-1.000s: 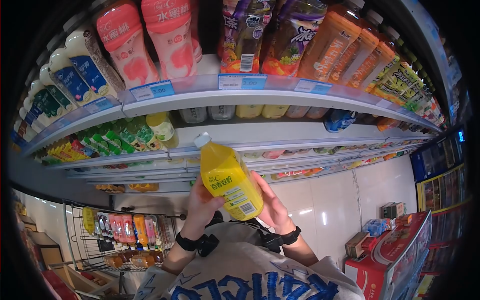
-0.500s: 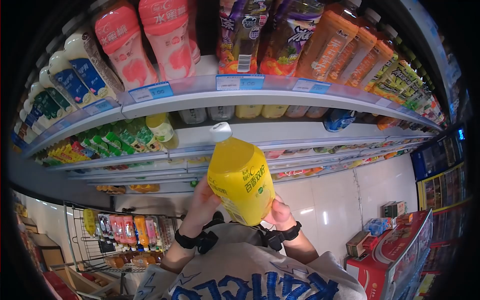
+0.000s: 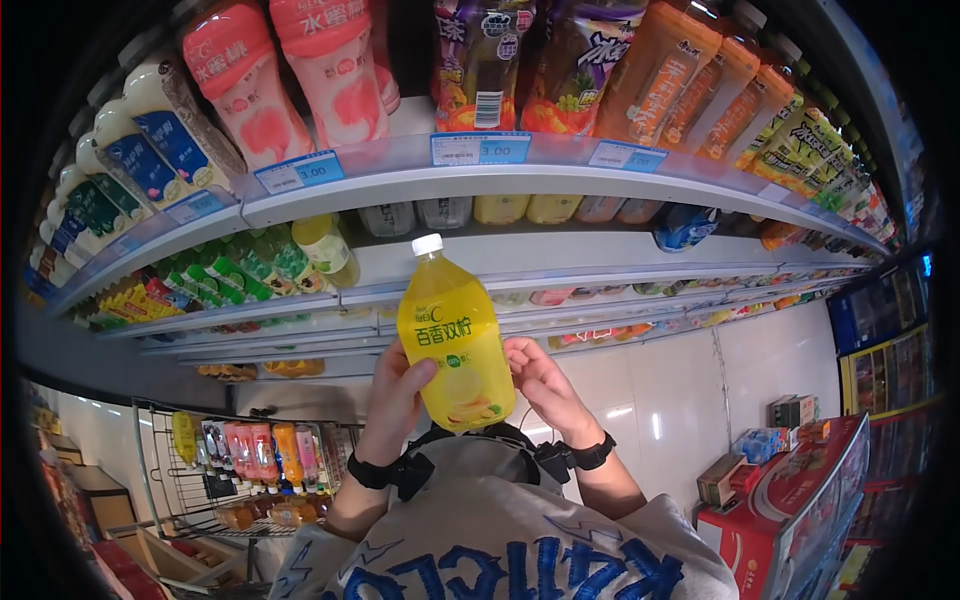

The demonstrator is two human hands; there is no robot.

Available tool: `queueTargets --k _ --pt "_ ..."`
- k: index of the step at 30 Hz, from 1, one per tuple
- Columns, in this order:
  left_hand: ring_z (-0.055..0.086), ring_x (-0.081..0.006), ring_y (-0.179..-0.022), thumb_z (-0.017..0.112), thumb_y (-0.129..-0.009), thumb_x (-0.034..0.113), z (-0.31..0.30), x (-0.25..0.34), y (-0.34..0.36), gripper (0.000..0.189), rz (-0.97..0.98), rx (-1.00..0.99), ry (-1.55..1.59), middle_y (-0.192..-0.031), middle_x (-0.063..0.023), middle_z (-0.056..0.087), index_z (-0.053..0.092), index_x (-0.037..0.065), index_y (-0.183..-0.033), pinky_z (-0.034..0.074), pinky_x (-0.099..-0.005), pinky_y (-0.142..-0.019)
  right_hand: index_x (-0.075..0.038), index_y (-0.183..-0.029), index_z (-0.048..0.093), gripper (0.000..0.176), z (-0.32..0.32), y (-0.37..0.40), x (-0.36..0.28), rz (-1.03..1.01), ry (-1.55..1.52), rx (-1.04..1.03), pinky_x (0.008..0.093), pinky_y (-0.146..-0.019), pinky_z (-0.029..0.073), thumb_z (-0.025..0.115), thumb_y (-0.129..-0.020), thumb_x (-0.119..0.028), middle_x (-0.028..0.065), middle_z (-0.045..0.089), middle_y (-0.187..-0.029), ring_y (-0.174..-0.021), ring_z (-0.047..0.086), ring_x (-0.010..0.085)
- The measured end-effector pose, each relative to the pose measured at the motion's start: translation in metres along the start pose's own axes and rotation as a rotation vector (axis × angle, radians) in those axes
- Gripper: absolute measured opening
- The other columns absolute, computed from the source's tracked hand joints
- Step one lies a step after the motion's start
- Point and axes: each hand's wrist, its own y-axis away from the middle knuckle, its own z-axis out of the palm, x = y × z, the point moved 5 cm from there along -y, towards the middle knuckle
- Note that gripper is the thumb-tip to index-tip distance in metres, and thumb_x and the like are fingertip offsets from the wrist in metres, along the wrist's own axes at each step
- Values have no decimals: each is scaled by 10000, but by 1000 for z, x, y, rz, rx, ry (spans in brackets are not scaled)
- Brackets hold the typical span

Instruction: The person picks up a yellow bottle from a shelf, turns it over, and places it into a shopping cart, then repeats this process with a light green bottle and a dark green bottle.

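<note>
A large yellow juice bottle [image 3: 458,345] with a white cap stands upright in front of my chest, its printed label facing me. My left hand [image 3: 398,388] grips its left side, thumb across the front of the label and the other fingers hidden behind. Beside the bottle's right edge is my right hand [image 3: 548,388], fingers loosely bent and apart, fingertips right at the label's side. Both wrists wear black straps.
Ahead, a curved shelf [image 3: 400,180] carries rows of drink bottles, including pink peach bottles [image 3: 340,85]. Lower shelves hold more drinks. A wire cart [image 3: 165,480] with bottles stands at lower left. At lower right is a red display stand [image 3: 765,510] with boxes on top.
The bottle has turned so its label front faces me, and it stands straighter, slightly further left. My left thumb has come onto its front. My right hand has loosened from its lower side and risen.
</note>
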Motion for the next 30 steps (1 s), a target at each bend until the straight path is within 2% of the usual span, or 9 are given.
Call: queueTargets --k 5,9,15,18,24,26,28,29,30 --pt "599 -169 -1125 769 -775 66 7 9 1 616 4 -71 -222 -1209 -88 638 499 -9 -1323 446 -323 -1001 -23 -1488 289 812 15 -5 -8 41 326 -43 333 -1121 287 687 -785 63 70 482 -1399 -1321 422 167" --pt "531 -184 -1228 881 -639 68 18 20 3 881 22 -228 -529 -1307 -92 576 438 -2 -1397 368 -356 -1086 -13 -1501 278 865 11 2 -5 118 276 -30 337 -1152 243 701 -749 57 77 423 -1464 -1366 370 173" --pt "422 -203 -1342 921 -583 90 18 14 7 961 14 -286 -604 -1415 -111 495 431 13 -1405 281 -380 -1147 -8 -1496 279 940 5 6 -11 116 269 94 343 -1166 225 713 -665 59 91 363 -1506 -1405 321 188" --pt "414 -207 -1351 925 -579 96 26 14 3 962 25 -390 -545 -1434 -109 483 435 24 -1404 281 -381 -1149 -3 -1491 281 927 7 2 -21 -54 495 7 348 -1174 210 707 -671 58 96 362 -1509 -1416 310 199" --pt "498 -214 -1279 923 -584 91 18 13 3 929 7 -310 -657 -1354 -112 541 454 33 -1384 336 -383 -1114 -3 -1516 236 967 -2 9 -19 31 499 -15 352 -1171 225 741 -692 42 116 344 -1524 -1417 311 197" --pt "539 -211 -1227 885 -638 55 22 11 0 922 -1 -330 -701 -1322 -108 557 395 44 -1419 372 -375 -1085 -15 -1538 176 954 6 9 -24 13 504 -22 348 -1161 238 712 -751 40 139 399 -1490 -1392 352 203" --pt "550 -207 -1211 823 -705 16 21 3 -4 904 -17 -182 -331 -1322 -101 556 319 70 -1454 385 -364 -1070 -29 -1548 134 941 7 10 -26 33 440 -1 336 -1131 275 675 -783 54 144 435 -1459 -1333 416 200" --pt "528 -207 -1235 717 -818 34 25 3 -5 872 33 -217 -345 -1383 -114 509 199 102 -1516 386 -346 -1064 -42 -1557 91 928 6 11 -26 50 377 22 324 -1102 313 638 -815 68 148 470 -1429 -1273 481 198" --pt "528 -207 -1235 717 -818 34 26 1 -7 872 31 -216 -344 -1383 -114 509 199 102 -1516 386 -346 -1064 -42 -1557 91 928 4 12 -27 52 376 23 324 -1102 313 638 -815 68 148 470 -1429 -1273 481 198"
